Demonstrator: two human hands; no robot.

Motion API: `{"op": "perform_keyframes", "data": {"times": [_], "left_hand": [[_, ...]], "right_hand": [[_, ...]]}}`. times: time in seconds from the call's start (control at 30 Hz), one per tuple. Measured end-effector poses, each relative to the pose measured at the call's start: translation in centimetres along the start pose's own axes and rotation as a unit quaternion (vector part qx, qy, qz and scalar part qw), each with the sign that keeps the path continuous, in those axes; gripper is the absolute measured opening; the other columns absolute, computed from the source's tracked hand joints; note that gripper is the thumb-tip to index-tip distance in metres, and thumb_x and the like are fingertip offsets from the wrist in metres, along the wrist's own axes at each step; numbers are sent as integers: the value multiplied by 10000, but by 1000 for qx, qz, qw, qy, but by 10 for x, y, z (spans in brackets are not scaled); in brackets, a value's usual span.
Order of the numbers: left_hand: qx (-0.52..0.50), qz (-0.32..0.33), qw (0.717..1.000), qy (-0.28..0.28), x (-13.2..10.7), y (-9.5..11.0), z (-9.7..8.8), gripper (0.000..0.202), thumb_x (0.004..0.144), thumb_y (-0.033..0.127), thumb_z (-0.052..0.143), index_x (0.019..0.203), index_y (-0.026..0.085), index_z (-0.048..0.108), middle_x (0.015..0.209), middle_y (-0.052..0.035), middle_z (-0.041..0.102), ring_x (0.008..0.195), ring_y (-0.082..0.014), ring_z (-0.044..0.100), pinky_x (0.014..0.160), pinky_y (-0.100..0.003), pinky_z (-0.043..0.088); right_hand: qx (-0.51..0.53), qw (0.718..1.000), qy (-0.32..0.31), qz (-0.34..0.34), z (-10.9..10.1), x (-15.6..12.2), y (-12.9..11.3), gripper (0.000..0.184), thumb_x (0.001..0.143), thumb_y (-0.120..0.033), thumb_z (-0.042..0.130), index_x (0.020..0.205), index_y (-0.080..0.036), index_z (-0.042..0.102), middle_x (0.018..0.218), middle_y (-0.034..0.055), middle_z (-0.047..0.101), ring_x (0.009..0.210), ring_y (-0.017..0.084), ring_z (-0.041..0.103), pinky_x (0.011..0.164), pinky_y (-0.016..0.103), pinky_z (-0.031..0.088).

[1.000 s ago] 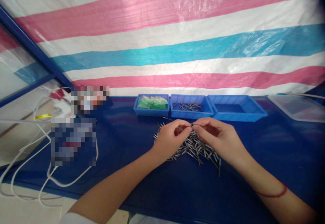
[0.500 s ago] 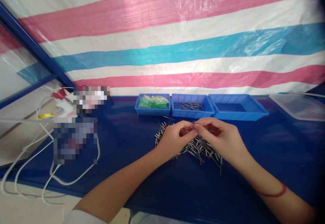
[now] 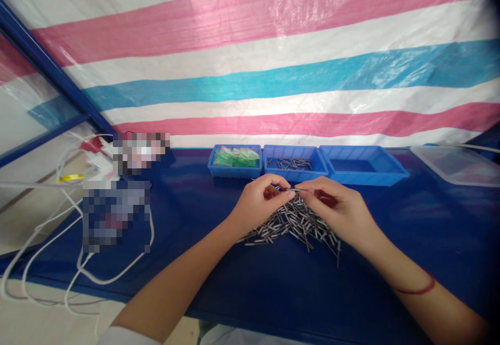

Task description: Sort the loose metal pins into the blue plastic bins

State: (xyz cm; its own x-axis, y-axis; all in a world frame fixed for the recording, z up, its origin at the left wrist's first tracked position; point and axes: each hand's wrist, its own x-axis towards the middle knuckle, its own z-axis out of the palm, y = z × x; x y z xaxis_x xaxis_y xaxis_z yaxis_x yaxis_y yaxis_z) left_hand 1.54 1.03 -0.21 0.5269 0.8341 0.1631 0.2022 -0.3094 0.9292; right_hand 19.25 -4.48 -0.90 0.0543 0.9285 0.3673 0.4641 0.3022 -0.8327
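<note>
My left hand (image 3: 260,199) and my right hand (image 3: 338,204) meet above a pile of thin metal pins (image 3: 291,225) on the blue table. Between the fingertips of both hands runs one slim metal pin (image 3: 296,189), held roughly level. The left thumb and index finger pinch one end. At the other end, the right thumb and fingers close on it. Fingers cover both of its tips. Just behind the hands, a blue bin (image 3: 296,172) contains several similar pins.
Left of that bin, a blue bin (image 3: 234,171) holds green-and-clear packets; to its right stands another blue bin (image 3: 369,178). A clear plastic lid (image 3: 453,170) lies at far right. White cables (image 3: 105,282) and blurred-out items occupy the left side. Striped sheeting (image 3: 250,84) hangs behind.
Both hands have shifted slightly left and up. The fingertips have drawn apart a little, and the pin between them now shows.
</note>
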Motion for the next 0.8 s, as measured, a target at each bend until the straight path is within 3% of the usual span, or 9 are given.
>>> {"op": "perform_keyframes", "data": {"times": [0.13, 0.23, 0.33, 0.4, 0.5, 0.57, 0.67, 0.8], "left_hand": [[-7, 8, 1000, 10, 0, 0, 0, 247, 802, 374, 644, 932, 166, 621, 785, -2, 609, 591, -76, 489, 563, -204, 392], [-29, 11, 999, 44, 3, -1, -2, 338, 812, 376, 631, 1086, 184, 580, 890, -16, 620, 622, -77, 519, 574, -205, 412], [-13, 2, 996, 84, 8, -6, -10, 352, 860, 378, 565, 1153, 184, 557, 906, -24, 609, 625, -78, 531, 582, -211, 426], [15, 4, 996, 87, 11, -11, -16, 324, 876, 355, 541, 1145, 176, 568, 891, -26, 608, 630, -82, 537, 599, -218, 437], [88, 27, 994, 61, 13, -19, -23, 281, 889, 313, 517, 1120, 169, 587, 870, -25, 627, 654, -98, 551, 644, -233, 460], [165, 60, 984, 23, 13, -24, -25, 232, 893, 280, 509, 1060, 168, 626, 871, -29, 642, 692, -115, 563, 693, -251, 469], [275, 120, 953, -34, 15, -29, -25, 222, 908, 228, 481, 1008, 166, 669, 922, -50, 648, 789, -143, 586, 779, -274, 468], [383, 166, 905, -81, 23, -28, -21, 280, 941, 215, 434, 1083, 200, 676, 1006, -64, 626, 889, -161, 586, 834, -282, 449]], "right_hand": [[33, 999, -24, 36, 6, -1, 1, 206, 839, -390, 586, 865, -214, 690, 823, 53, 642, 767, 190, 578, 638, 305, 461], [124, 985, 7, 122, 11, 6, -2, 232, 814, -414, 611, 827, -191, 673, 680, 15, 575, 606, 135, 508, 521, 261, 401], [261, 935, 65, 231, 10, 24, -3, 238, 767, -408, 660, 827, -178, 657, 565, -52, 412, 437, 66, 312, 378, 220, 220], [331, 901, 86, 269, 6, 38, -3, 234, 735, -379, 693, 838, -172, 659, 604, -57, 414, 417, 40, 267, 354, 207, 172], [376, 868, 86, 312, 1, 50, -1, 256, 743, -378, 681, 901, -176, 670, 668, -45, 480, 407, 26, 264, 334, 194, 164], [383, 862, 60, 328, -1, 48, 1, 252, 752, -368, 664, 921, -181, 675, 683, -37, 509, 404, 27, 273, 329, 193, 158], [371, 868, 11, 329, -2, 38, 4, 216, 742, -334, 665, 885, -173, 683, 692, -28, 526, 412, 27, 294, 339, 194, 160], [353, 881, 4, 316, -3, 29, 10, 205, 743, -333, 660, 842, -157, 692, 671, -28, 500, 423, 25, 299, 358, 193, 163]]}}
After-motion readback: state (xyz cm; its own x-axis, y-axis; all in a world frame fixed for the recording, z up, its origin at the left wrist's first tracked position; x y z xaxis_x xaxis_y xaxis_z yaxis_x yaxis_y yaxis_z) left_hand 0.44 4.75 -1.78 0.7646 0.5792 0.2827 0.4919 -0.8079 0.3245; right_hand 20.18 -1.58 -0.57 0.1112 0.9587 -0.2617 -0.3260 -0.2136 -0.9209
